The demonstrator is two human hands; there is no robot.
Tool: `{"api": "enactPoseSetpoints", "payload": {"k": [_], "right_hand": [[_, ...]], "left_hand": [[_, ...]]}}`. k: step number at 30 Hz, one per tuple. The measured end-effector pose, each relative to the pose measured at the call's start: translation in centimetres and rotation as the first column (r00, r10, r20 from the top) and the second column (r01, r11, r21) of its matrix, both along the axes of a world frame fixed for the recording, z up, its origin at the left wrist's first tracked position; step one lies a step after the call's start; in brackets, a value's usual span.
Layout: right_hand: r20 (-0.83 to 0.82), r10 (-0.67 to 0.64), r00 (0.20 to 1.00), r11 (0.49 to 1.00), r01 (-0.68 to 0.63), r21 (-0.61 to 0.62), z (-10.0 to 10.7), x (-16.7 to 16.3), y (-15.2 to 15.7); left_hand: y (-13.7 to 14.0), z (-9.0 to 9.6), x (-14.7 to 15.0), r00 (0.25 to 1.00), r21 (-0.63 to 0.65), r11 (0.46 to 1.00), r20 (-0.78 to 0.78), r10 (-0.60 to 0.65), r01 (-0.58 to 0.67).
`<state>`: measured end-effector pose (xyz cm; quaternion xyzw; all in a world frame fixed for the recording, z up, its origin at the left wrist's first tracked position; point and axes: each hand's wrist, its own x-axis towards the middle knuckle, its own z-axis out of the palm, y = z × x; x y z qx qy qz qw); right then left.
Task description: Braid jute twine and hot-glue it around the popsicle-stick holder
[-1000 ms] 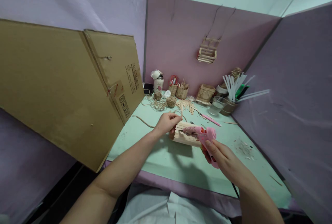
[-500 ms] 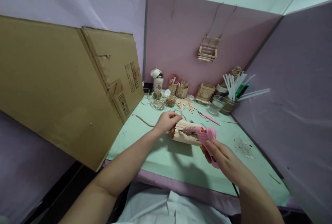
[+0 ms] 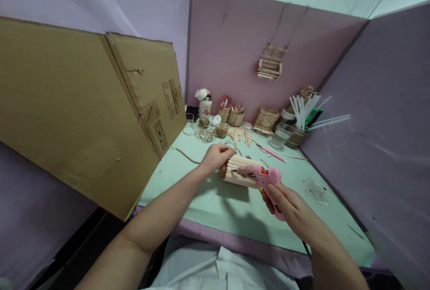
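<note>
My right hand (image 3: 285, 200) is wrapped round the handle of a pink glue gun (image 3: 267, 177). The gun's nozzle points left, over the slatted top of a small craft-stick piece (image 3: 233, 176) lying on the table. At the piece's upper left edge, my left hand (image 3: 218, 156) has thumb and fingertips pinched together on what looks like a twine cord (image 3: 184, 155), which trails out to the left. The fingers partly hide that corner and the pinched bit. Whether the nozzle touches the sticks I cannot tell.
Behind the work lie twine balls (image 3: 221, 130), loose craft sticks (image 3: 240, 135) and a pink-handled tool (image 3: 273, 153). A clear cup (image 3: 281, 135) and a pot of white glue sticks (image 3: 304, 108) stand back right. A large cardboard sheet (image 3: 83, 115) leans at left. Scraps (image 3: 316, 191) lie at right.
The glue gun and my right hand have shifted very slightly right and down. My left hand stays at the corner of the craft-stick piece.
</note>
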<state>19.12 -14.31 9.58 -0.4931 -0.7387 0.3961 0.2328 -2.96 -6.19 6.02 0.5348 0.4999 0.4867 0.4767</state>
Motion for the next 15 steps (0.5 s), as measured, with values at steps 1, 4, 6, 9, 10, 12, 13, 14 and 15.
{"api": "enactPoseSetpoints", "payload": {"k": [1,4,6,9,10,12,13,14,15], "right_hand": [[-0.005,0.000,1.000,1.000,0.000,-0.006,-0.08,0.05,0.00],[-0.008,-0.004,1.000,1.000,0.003,-0.015,-0.17,0.15,-0.01],[0.002,-0.005,1.000,1.000,0.005,-0.015,-0.09,0.16,-0.06],[0.022,-0.005,1.000,1.000,0.006,-0.027,0.10,0.12,-0.17],[0.029,-0.003,1.000,0.999,0.004,-0.033,0.14,0.11,-0.20],[0.037,0.007,0.999,0.999,-0.006,-0.044,0.12,0.11,-0.22],[0.036,0.010,0.999,0.999,-0.009,-0.046,0.07,0.13,-0.21],[0.034,0.013,0.999,0.999,-0.011,-0.047,-0.01,0.17,-0.18],[0.032,0.014,0.999,0.999,-0.013,-0.045,-0.09,0.20,-0.15]], "left_hand": [[-0.02,0.03,0.00,1.000,0.000,1.000,0.000,0.001,-0.001],[-0.02,0.07,-0.01,1.000,-0.009,1.000,-0.005,0.005,-0.005],[0.02,0.04,-0.01,1.000,-0.010,1.000,-0.007,0.003,-0.003],[0.09,-0.05,0.00,1.000,-0.008,1.000,-0.008,0.005,-0.005],[0.10,-0.07,0.00,1.000,-0.008,1.000,-0.008,0.004,-0.004],[0.11,-0.09,0.01,1.000,-0.005,1.000,-0.005,0.001,-0.001],[0.10,-0.08,0.00,1.000,-0.004,1.000,-0.002,-0.002,0.002],[0.08,-0.06,0.00,1.000,-0.002,1.000,0.000,-0.005,0.005],[0.07,-0.04,0.00,1.000,-0.002,1.000,0.001,-0.005,0.005]]}}
